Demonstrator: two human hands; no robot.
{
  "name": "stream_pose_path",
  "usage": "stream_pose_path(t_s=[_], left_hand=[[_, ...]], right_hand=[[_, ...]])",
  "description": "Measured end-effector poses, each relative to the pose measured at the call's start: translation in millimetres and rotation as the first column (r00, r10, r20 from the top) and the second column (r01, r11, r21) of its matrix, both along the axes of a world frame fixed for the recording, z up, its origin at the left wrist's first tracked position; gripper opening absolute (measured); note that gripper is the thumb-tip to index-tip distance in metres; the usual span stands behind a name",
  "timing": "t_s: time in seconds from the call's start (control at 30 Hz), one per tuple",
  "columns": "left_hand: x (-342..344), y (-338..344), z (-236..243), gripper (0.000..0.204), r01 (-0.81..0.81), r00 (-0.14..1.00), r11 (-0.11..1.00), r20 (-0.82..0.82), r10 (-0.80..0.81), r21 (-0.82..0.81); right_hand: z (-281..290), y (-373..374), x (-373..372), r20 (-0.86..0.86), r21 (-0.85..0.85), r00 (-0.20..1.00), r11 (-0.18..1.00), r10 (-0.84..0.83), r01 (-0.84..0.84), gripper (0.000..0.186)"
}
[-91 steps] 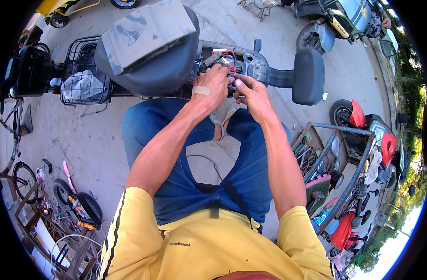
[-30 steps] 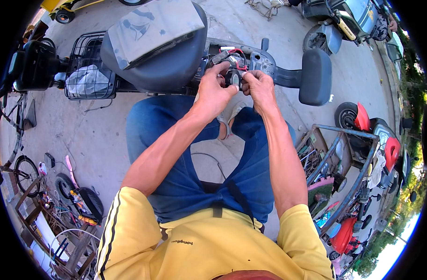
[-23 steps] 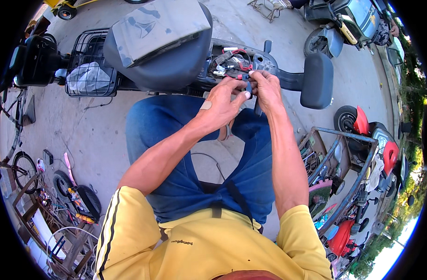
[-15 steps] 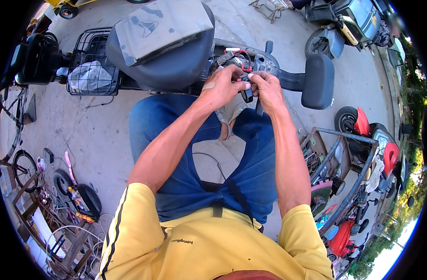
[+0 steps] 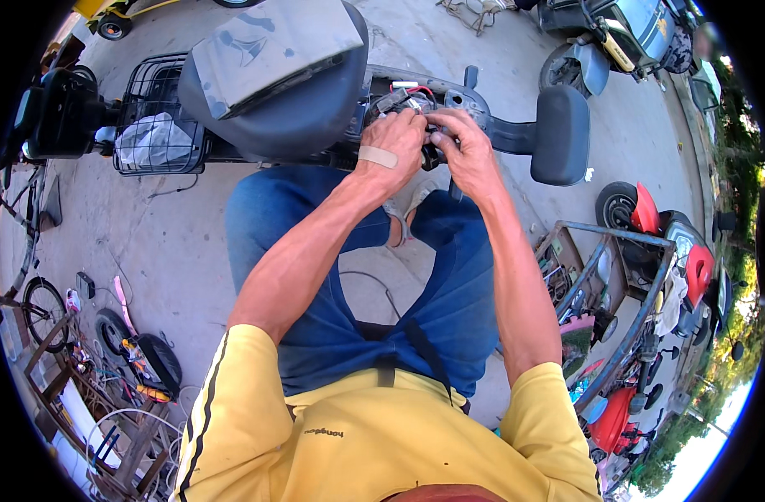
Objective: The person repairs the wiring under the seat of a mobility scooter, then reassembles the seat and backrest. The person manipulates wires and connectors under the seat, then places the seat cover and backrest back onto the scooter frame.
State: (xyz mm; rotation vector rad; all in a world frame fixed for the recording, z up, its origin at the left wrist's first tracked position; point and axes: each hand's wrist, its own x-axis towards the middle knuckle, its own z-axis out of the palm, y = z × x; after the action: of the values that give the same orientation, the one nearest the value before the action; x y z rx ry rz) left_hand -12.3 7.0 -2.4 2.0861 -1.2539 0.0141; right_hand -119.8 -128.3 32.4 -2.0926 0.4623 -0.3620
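My two hands are close together over the opened wiring bay of a scooter, behind its dark seat (image 5: 269,125). My left hand (image 5: 393,142), a plaster on its wrist, has its back upward and its fingers pressed together, pointing down among the wires. Beside it, my right hand (image 5: 468,152) curls thumb and fingers inward in a pinch. Whatever lies in the fingertips is hidden by the hands. A red wire (image 5: 423,90) and a white connector (image 5: 405,84) show just beyond them. The padded backrest (image 5: 560,134) stands to the right on its bracket.
A dusty grey panel (image 5: 273,50) lies on the seat. The wire basket (image 5: 161,92) to the left holds a clear plastic bag (image 5: 156,140). A metal-framed rack (image 5: 612,234) with tools is at the right. Loose wheels and parts (image 5: 140,356) lie lower left. A scooter (image 5: 596,63) stands far right.
My left hand has turned back-up and its fingers have gone lower among the wires. The dark piece below my fingers is now mostly hidden. The view has shifted slightly.
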Motion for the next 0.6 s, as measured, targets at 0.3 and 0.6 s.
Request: stream_pose_path(t_s=[0.3,0.6], left_hand=[[16,9,18,0.034,0.073,0.977,0.996,-0.205,-0.06,0.055],[8,3,33,0.051,0.032,0.969,0.959,-0.245,0.04,0.282]], right_hand=[[11,-22,12,-0.109,-0.029,0.985,0.99,0.137,-0.141,0.02],[12,-16,9,-0.042,-0.292,0.986,0.942,0.161,-0.166,0.017]])
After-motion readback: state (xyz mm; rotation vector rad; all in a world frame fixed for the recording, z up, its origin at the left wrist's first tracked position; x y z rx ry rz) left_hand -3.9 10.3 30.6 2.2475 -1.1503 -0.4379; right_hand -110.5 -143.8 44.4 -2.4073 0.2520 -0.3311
